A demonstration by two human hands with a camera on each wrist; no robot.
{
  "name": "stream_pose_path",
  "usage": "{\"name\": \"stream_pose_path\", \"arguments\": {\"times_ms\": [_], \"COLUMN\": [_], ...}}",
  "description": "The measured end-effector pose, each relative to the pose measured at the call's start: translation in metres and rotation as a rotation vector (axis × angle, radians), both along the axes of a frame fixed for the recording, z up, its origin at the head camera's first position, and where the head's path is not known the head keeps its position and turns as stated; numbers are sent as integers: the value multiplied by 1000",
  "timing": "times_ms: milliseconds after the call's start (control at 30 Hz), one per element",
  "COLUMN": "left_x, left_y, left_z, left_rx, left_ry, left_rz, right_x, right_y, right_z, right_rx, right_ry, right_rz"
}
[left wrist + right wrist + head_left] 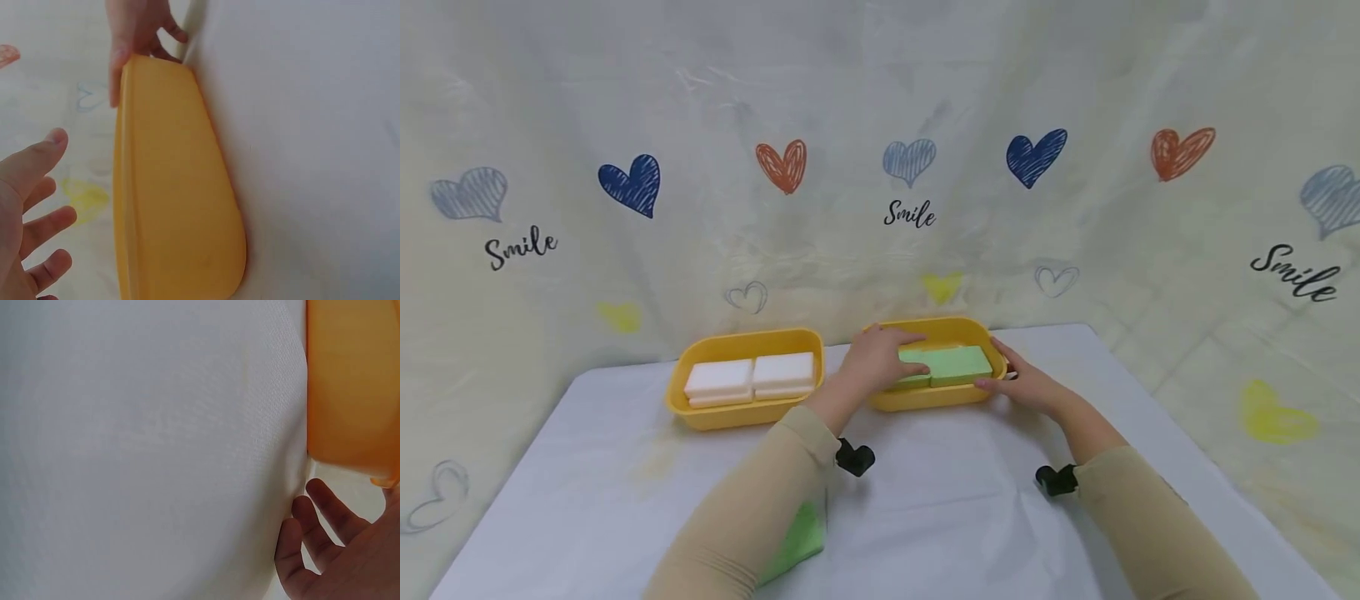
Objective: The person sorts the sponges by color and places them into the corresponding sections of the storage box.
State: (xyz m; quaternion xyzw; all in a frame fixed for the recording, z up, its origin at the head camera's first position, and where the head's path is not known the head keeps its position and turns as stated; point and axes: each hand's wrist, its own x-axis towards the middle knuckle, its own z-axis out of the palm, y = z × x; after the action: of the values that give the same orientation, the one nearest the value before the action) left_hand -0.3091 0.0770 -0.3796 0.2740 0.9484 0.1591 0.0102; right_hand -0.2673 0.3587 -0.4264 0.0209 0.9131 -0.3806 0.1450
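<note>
The yellow plastic basket (932, 399) on the right contains two green, sponge-like blocks (961, 365), side by side. Over its left end is my left hand (874, 360), fingers spread above the blocks. In the left wrist view those fingers look relaxed and apart from the basket wall. My right hand (1026, 383) holds the basket's right end, thumb and index finger at the rim. Its other fingers (312, 534) hang loosely curled beside the end wall in the right wrist view. The left hand hides part of the left green block.
Left of it stands a second yellow basket (737, 416) with white blocks (718, 379) in two groups. A green piece (801, 537) lies on the white-covered table (940, 517), partly under my left forearm. A wall sheet (835, 75) printed with hearts rises behind the table.
</note>
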Motion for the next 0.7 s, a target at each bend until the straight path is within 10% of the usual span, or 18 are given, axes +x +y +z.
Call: {"name": "stream_pose_path", "arguments": {"times_ms": [700], "left_x": [52], "left_y": [-118], "left_z": [6], "left_rx": [10], "left_ry": [-52], "left_rz": [1], "right_x": [-5], "right_y": [5], "right_z": [-5], "right_rx": [29], "right_ry": [-28], "right_rz": [20]}}
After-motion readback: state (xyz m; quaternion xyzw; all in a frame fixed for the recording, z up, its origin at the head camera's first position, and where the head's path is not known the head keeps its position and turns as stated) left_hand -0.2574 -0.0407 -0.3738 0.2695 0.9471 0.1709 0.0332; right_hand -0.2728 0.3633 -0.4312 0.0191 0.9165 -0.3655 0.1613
